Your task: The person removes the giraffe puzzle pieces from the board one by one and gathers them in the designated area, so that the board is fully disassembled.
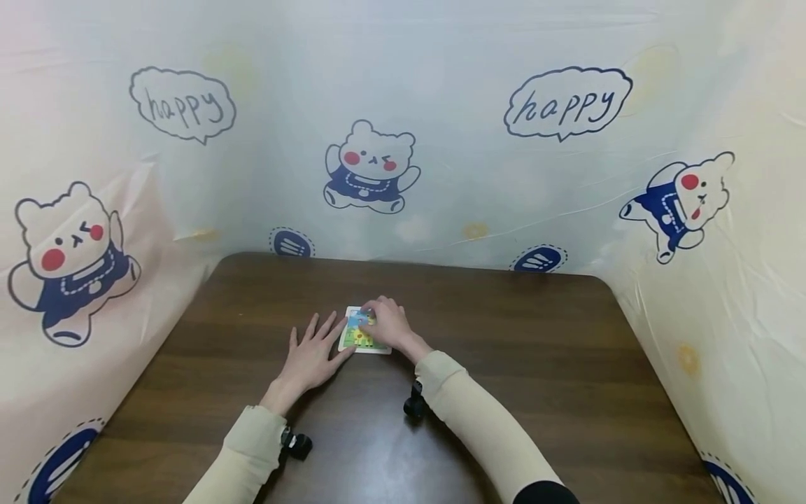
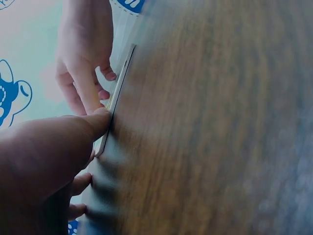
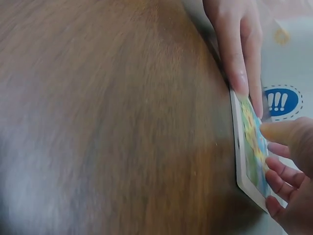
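Note:
A small flat picture board (image 1: 350, 341) with a white border and a green, yellow and blue picture lies on the brown table. My left hand (image 1: 311, 357) is spread beside it, with the thumb at the near edge and the index fingertip at the left edge. From the right, my right hand (image 1: 389, 323) reaches over the board and covers part of the picture. In the right wrist view its thumb (image 3: 276, 131) and bent fingers (image 3: 281, 176) are right at the picture surface, apart from one another. I cannot tell whether they pinch a small piece.
The brown wooden table (image 1: 535, 364) extends around the board on all sides. Behind and beside it hangs a pale curtain (image 1: 466, 175) printed with bears and the word "happy". Dark wrist cameras (image 1: 299, 445) are strapped at both sleeves, low over the tabletop.

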Tool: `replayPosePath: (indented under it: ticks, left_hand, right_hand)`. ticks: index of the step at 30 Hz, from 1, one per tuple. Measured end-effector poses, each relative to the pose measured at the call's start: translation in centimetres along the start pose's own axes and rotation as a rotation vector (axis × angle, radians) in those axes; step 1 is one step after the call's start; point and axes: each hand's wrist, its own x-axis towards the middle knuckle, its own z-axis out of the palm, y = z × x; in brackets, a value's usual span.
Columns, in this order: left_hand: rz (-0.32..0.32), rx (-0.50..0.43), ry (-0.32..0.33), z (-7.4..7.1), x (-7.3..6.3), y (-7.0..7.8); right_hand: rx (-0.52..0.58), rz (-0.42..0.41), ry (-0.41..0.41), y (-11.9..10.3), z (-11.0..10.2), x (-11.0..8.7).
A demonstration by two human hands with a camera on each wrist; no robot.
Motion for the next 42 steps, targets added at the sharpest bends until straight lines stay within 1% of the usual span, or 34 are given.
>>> replayPosePath:
  ticks: [7, 11, 18, 23, 25, 30, 36, 39, 42]
  left_hand:
    - [0.003, 0.004, 0.007, 0.1, 0.1, 0.1]
    - [0.003, 0.014, 0.013, 0.2, 0.1, 0.0]
    - [0.001, 0.017, 0.006, 0.3, 0.2, 0.0]
    - [-0.005, 0.018, 0.008, 0.3, 0.2, -0.2]
    - [-0.005, 0.021, 0.008, 0.3, 0.1, -0.2]
    - [-0.005, 0.024, 0.004, 0.5, 0.1, -0.2]
    - [-0.001, 0.010, 0.004, 0.7, 0.3, -0.1]
    - [-0.007, 0.013, 0.001, 0.8, 0.2, -0.2]
    - [-0.009, 0.012, 0.003, 0.7, 0.2, -0.3]
  right_hand:
    - [0.045, 0.028, 0.058, -0.2, 0.7, 0.0]
    - [0.061, 0.044, 0.065, -0.3, 0.9, 0.0]
    - [0.021, 0.063, 0.057, -0.8, 1.0, 0.2]
    - [-0.012, 0.039, 0.087, -0.9, 1.6, 0.2]
    - [-0.006, 0.036, 0.096, -0.9, 1.7, 0.2]
    - [0.021, 0.061, 0.067, -1.2, 1.7, 0.6]
    - [-0.012, 0.090, 0.024, -1.3, 1.4, 1.0]
    - [-0.009, 0.086, 0.029, -1.3, 1.5, 0.9]
    - [0.009, 0.076, 0.057, -1.2, 1.8, 0.8]
